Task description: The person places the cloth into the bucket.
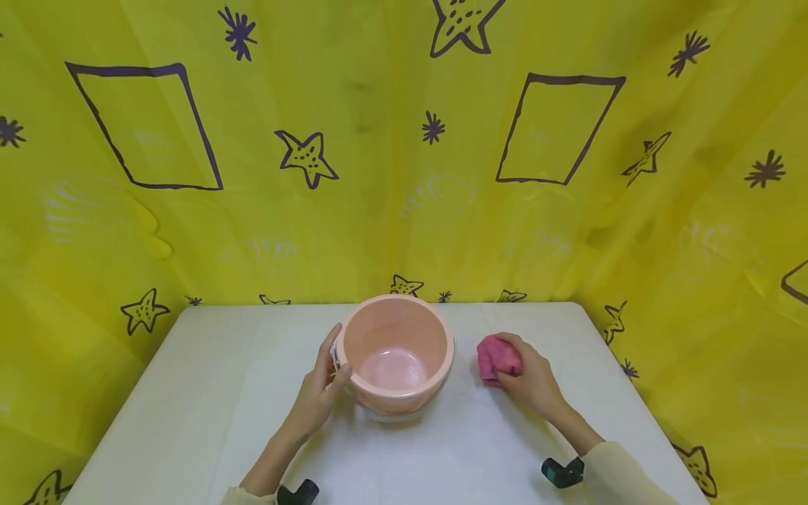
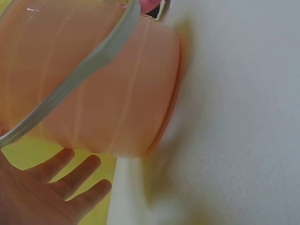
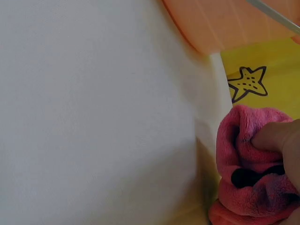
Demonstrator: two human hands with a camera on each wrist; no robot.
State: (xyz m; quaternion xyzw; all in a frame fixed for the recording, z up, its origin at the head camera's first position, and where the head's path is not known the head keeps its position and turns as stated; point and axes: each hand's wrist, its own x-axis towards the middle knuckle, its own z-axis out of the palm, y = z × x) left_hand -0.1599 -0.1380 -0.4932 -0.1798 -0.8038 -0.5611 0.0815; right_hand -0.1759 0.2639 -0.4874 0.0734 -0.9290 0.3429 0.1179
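Observation:
A peach-pink bucket (image 1: 396,405) stands tilted at the middle of the table, its open mouth facing the head camera. At its left rim my left hand (image 1: 318,396) grips the edge, thumb over the near side. In the left wrist view, the bucket's ribbed side (image 2: 108,89) fills the upper left, with a pale grey handle (image 2: 79,70) across it and several fingers (image 2: 82,176) spread below. My right hand (image 1: 533,379), to the right of the bucket, holds a bunched pink cloth (image 1: 495,359). The right wrist view shows the thumb pressed into the cloth's folds (image 3: 253,136).
A white-covered table (image 1: 208,400) lies beneath everything. Yellow curtains (image 1: 372,231) with dark star drawings hang behind it and along both sides. Black devices sit at the left wrist (image 1: 299,492) and right wrist (image 1: 562,473).

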